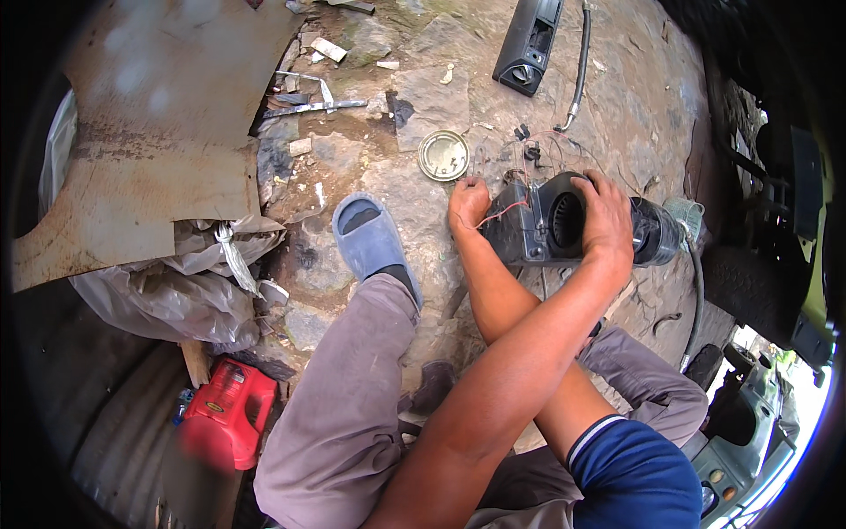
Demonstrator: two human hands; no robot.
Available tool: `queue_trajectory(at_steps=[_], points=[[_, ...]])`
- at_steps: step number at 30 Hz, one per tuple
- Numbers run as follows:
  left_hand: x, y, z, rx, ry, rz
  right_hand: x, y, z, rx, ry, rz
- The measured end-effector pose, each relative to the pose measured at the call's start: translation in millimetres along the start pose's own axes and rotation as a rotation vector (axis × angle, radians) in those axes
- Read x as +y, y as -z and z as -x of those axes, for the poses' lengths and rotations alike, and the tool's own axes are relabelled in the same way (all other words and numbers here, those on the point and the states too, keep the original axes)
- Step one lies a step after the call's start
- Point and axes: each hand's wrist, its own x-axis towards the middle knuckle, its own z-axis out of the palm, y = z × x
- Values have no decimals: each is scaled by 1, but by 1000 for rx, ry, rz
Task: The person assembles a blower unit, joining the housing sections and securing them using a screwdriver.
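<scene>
My arms are crossed, so my left hand [606,212] is on the right and my right hand [470,204] on the left. The left hand is curved over a black plastic blower housing [511,236], gripping it beside the round opening with its fan wheel [566,220]. Its dark cylindrical end [654,233] sticks out to the right. My right hand is closed just left of the housing. A thin red wire [508,211] runs from the housing into its curled fingers. Beyond it lies a round tin lid [443,156] with small bits in it.
Loose wires and black connectors [531,153] lie beyond the housing. Farther off are a black plastic panel [527,53] and a hose [579,75]. A rusty metal sheet [176,150], plastic bags [189,300] and a red jug [231,410] stand left. Vehicle parts [749,441] line the right.
</scene>
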Motion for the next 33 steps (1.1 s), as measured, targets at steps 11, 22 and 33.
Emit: queue_trajectory(at_steps=[11,22,33], points=[[5,-2,-4,12,16,-16,1,-4,-8,36,0,-20],[5,-5,-6,13,22,-6,-17,15,-12,-103,172,59],[5,-5,-6,13,12,-15,-10,13,-12,-110,176,104]])
